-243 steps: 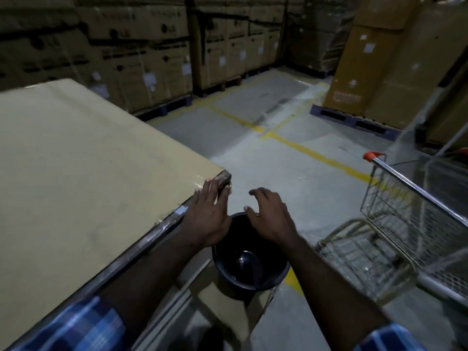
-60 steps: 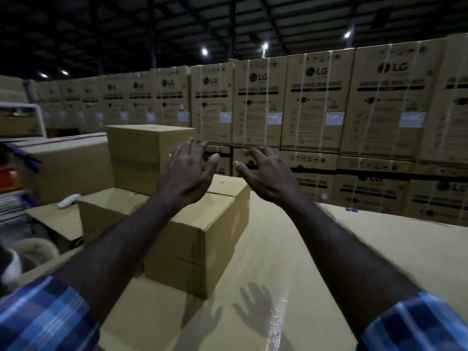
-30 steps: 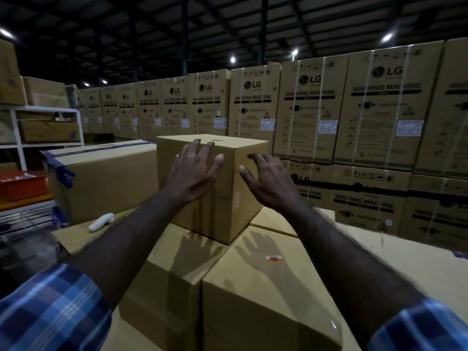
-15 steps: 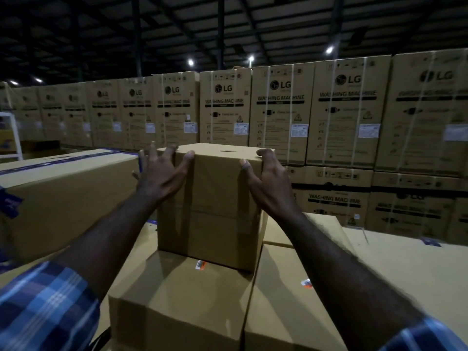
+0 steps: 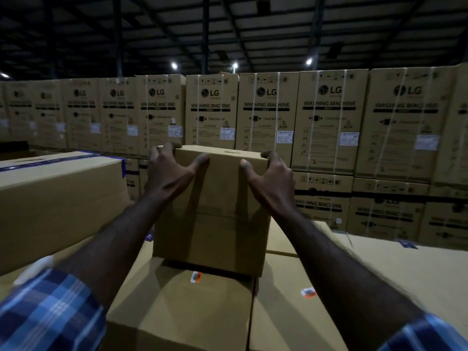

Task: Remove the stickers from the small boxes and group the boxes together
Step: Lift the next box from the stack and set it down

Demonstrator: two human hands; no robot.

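Both hands (image 5: 172, 173) now gripping box (image 5: 215, 219) top corners

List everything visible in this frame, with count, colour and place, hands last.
Top box: one, brown, stacked on two lower boxes.
Lower boxes: two in front, brown, side by side.
Stickers: two, orange-white, one on each lower box top.
Long carton: one, brown with blue tape, left.
Washing machine cartons: many, brown, rows behind.
Ceiling lights: several, white, overhead.
Sleeves: two, blue plaid, bottom corners.
Left hand: grips top box's left upper edge.
Right hand: grips its right upper edge.
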